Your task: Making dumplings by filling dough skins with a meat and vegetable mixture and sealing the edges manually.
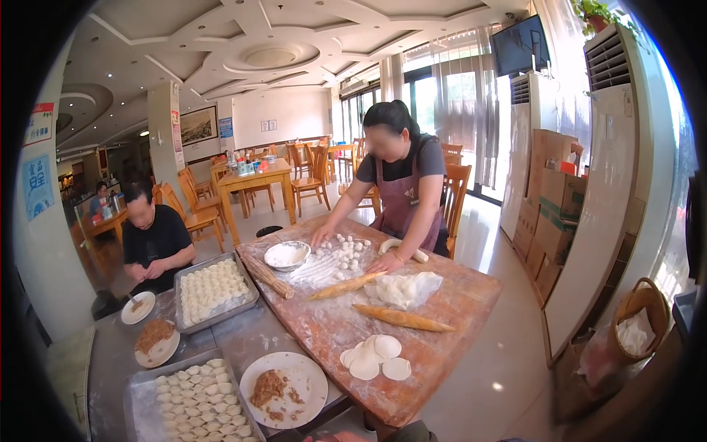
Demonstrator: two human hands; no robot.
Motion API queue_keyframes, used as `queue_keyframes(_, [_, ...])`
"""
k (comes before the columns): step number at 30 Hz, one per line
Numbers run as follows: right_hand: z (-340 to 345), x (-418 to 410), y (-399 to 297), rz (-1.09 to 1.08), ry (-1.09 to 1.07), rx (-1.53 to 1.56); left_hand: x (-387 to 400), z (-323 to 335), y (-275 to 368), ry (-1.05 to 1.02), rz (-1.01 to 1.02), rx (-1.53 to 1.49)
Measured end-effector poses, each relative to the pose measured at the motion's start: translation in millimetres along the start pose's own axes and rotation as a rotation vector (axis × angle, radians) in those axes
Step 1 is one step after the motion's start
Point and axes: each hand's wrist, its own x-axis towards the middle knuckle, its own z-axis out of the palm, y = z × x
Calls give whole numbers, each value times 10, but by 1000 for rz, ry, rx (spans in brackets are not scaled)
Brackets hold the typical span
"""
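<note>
Only a sliver of my right hand (345, 437) shows at the bottom edge, beside an olive sleeve (411, 432); its fingers and anything in them are cut off. My left hand is out of view. Nearest to the sliver is a white plate (315, 362) with brown minced filling (269, 387). Left of it lies a metal tray (141, 411) of folded dumplings (199, 398) in rows. Flat round dough wrappers (364, 367) overlap on the floured wooden board (436, 375). Farther up the board lie two tapered wooden rolling pins (403, 318) (345, 286).
Across the board a person (409, 182) in an apron touches it with both hands. Dough pieces (348, 251), a flour bowl (288, 255), bagged dough (406, 290) and a stick bundle (268, 275) lie there. Another person (157, 237) sits left, near a second dumpling tray (253, 301).
</note>
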Motion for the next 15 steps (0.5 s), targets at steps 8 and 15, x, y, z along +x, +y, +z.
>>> queue_keyframes(8, [151,-82,-33,101,-199,444,236,-88,-984,-390,74,-896])
queue_keyframes(15, [150,-99,-97,153,-197,382,71,66,-462,-39,-114,-623])
